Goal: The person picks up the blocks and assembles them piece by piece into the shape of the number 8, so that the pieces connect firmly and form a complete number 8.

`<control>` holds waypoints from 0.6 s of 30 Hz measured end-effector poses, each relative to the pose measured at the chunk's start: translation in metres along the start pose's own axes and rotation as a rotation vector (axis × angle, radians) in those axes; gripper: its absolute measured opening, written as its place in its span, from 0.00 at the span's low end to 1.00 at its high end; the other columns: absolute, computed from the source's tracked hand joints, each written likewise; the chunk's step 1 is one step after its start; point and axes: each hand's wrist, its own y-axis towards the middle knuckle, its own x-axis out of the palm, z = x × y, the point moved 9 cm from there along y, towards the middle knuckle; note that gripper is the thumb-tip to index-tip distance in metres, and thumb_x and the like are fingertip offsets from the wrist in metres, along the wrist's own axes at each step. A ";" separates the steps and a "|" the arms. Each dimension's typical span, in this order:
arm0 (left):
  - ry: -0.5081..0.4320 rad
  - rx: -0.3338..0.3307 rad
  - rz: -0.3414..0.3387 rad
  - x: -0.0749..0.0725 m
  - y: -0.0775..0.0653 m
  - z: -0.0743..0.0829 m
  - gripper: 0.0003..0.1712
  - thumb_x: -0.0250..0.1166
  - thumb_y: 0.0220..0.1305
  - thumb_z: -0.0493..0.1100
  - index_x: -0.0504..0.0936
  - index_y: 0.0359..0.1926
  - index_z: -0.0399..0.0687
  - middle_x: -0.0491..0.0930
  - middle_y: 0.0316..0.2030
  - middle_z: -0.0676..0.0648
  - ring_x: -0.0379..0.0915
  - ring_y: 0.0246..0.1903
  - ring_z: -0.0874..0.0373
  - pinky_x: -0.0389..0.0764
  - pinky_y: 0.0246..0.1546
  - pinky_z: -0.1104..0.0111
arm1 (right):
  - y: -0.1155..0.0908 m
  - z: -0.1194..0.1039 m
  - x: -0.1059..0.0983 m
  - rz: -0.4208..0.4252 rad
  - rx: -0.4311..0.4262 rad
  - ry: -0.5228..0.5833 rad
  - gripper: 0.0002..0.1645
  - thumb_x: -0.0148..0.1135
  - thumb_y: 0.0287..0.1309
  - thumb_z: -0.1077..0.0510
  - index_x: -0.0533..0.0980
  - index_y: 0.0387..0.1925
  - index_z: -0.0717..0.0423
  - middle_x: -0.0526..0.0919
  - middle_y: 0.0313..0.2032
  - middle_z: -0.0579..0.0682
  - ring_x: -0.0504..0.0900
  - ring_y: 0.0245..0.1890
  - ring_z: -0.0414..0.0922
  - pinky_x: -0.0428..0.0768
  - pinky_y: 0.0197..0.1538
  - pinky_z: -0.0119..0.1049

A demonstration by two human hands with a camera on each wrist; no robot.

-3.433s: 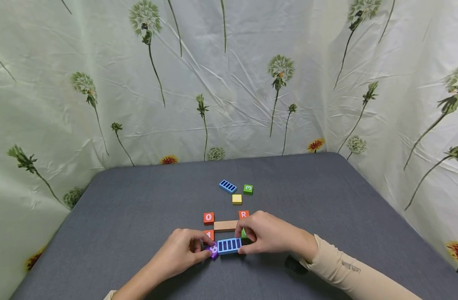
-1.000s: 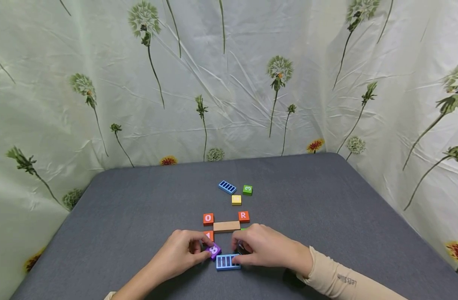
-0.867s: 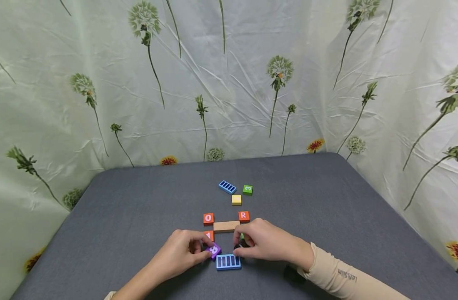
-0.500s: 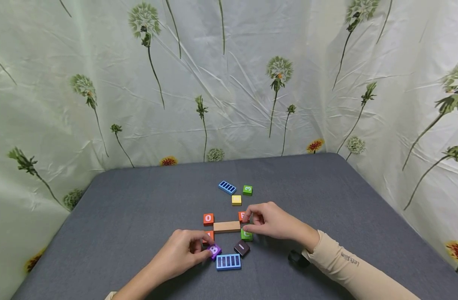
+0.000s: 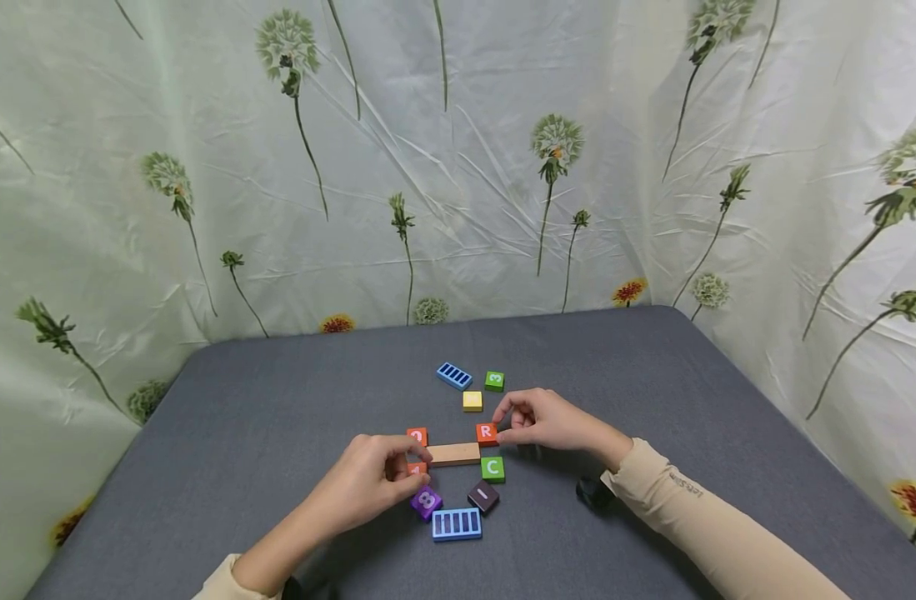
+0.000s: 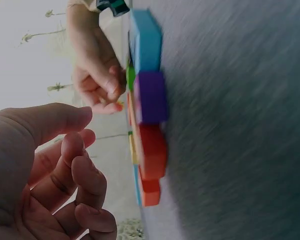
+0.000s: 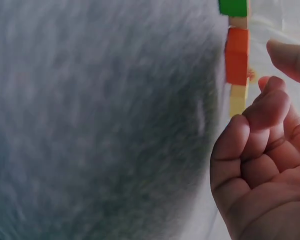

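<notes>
My left hand hovers over the left side of a ring of flat blocks, fingers loosely bent and nothing between them. Under its fingertips are a red block "1" and a partly covered red block "0"; a purple block "8" lies just below. My right hand is beside the red block "R", its thumb and fingers apart and holding nothing in the right wrist view. A wooden bar spans the middle. A green block "C", a black block and a blue barred block complete the outline.
Behind the ring lie a yellow block, a green block "3" and a second blue barred block. The grey table meets a flowered cloth at its far edge.
The near blue barred block moved closer to me, and the black block appeared between it and "C". My right hand moved up to "R". My left hand let go of "8" and rose.
</notes>
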 end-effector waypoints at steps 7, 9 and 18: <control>0.059 -0.002 0.018 -0.014 0.033 0.001 0.07 0.77 0.66 0.39 0.90 0.44 0.45 0.76 0.21 0.59 0.67 0.21 0.69 0.70 0.23 0.73 | 0.005 0.010 0.002 -0.039 0.032 0.016 0.16 0.74 0.67 0.53 0.82 0.51 0.55 0.78 0.26 0.40 0.71 0.23 0.36 0.72 0.29 0.29; 0.077 -0.014 0.016 -0.016 0.044 -0.001 0.07 0.76 0.66 0.39 0.90 0.44 0.45 0.77 0.21 0.58 0.68 0.20 0.67 0.70 0.23 0.73 | 0.007 0.012 0.002 -0.047 0.039 0.024 0.16 0.74 0.67 0.53 0.82 0.52 0.55 0.78 0.26 0.40 0.71 0.23 0.37 0.72 0.29 0.29; 0.117 -0.064 -0.010 -0.015 0.090 -0.014 0.10 0.77 0.66 0.42 0.90 0.46 0.46 0.77 0.21 0.54 0.69 0.20 0.62 0.69 0.24 0.69 | 0.009 0.015 0.001 -0.070 0.052 0.050 0.19 0.73 0.68 0.53 0.81 0.54 0.58 0.79 0.26 0.40 0.72 0.24 0.36 0.73 0.30 0.30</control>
